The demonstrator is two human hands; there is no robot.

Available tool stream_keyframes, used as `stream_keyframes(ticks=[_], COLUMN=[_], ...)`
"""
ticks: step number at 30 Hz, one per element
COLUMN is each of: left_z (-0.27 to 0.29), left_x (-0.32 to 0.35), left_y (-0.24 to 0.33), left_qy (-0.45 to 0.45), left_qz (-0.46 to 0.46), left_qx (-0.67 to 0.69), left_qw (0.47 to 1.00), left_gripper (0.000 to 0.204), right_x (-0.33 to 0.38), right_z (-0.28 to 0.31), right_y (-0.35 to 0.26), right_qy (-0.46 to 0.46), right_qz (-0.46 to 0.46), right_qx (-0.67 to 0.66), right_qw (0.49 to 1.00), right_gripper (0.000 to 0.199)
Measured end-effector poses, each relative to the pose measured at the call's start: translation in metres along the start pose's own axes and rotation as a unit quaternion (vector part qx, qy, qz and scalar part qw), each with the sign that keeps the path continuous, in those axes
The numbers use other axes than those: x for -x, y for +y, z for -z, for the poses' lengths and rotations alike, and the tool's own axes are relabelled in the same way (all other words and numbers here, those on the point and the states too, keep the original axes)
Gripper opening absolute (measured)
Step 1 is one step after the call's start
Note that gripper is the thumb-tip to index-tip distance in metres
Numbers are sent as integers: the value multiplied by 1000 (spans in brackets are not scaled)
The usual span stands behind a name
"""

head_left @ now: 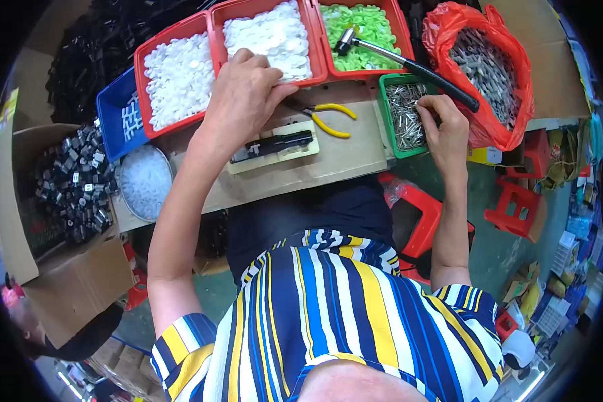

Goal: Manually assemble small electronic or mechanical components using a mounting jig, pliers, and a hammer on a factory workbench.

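My left hand (242,92) hovers at the front edge of the middle red bin (216,41), its fingers curled downward. Whatever its fingertips hold, if anything, is hidden behind the hand. Below it on the work board lies a black elongated part (275,144) in a cream holder (293,159). Over the right side of a small green tray (386,107) of thin metal pins (405,115), my right hand (445,127) has thumb and forefinger drawn together. Anything between those fingertips is too small to make out. Yellow-handled pliers (333,119) lie beyond the holder.
Red bins hold white pieces (179,75) and green pieces (358,30). A black-handled hammer (415,67) lies across the green pieces' bin. At right stands a red bag (516,100) of metal parts. At left are a blue bin (117,114), a round bowl (145,182) and a carton (13,201).
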State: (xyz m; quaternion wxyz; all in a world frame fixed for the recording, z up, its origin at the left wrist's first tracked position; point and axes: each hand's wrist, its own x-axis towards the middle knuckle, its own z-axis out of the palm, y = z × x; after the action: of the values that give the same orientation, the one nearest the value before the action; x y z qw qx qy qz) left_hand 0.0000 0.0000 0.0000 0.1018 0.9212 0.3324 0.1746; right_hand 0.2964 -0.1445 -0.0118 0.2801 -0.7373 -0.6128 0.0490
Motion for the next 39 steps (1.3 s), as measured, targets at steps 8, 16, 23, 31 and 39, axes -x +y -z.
stream_keyframes(ticks=[8,16,23,31,39], left_z=[-7,-6,-7,2,-11], left_x=[11,21,30,13,-20], left_y=[-1,-9,-8,-19,-38], left_qy=[86,130,152,160,87], left_qz=[3,20,29,23,-5], left_qx=[55,92,122,-25,-168], left_qw=[995,987,980,987,982], left_gripper=[13,14,12,15,11], right_x=[-3,-12,-16,-15,-10], right_z=[1,-29,-51,-60,-57], right_y=[-13,-71,-100,-104,-94], right_qy=[60,56,33,26,23], right_qz=[65,127,160,160,142], right_qx=[-99,-196,-239,-266,-283], right_qw=[991,971,957,950,948], right_gripper=[14,20,20,18,17])
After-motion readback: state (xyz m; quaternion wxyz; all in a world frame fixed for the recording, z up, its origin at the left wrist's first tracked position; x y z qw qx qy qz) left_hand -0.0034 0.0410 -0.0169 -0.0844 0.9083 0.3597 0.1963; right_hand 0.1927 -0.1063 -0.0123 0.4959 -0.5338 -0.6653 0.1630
